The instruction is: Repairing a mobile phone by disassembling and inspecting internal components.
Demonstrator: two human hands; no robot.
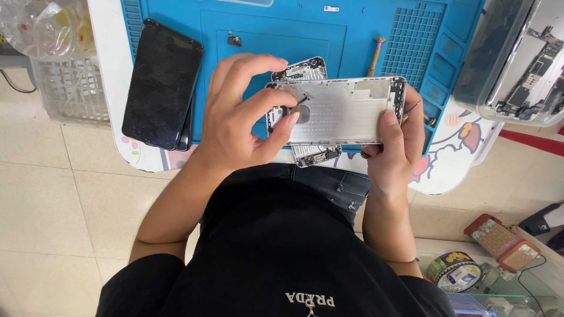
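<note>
Blue repair mat [176, 17] covers a white table, with black phone screens [161, 82] stacked at its left edge. Above it, the right hand [393, 147] is clamped on a bare silver phone housing [343, 111], held level over another opened phone [308, 70]. Left hand [241, 117] pinches its thumb and forefinger together on a small part inside the housing's left end; freeing it likely calls for a delicate pull, and the fingers hide that corner.

Black phones [163, 84] on blue mat [176, 17]
</note>
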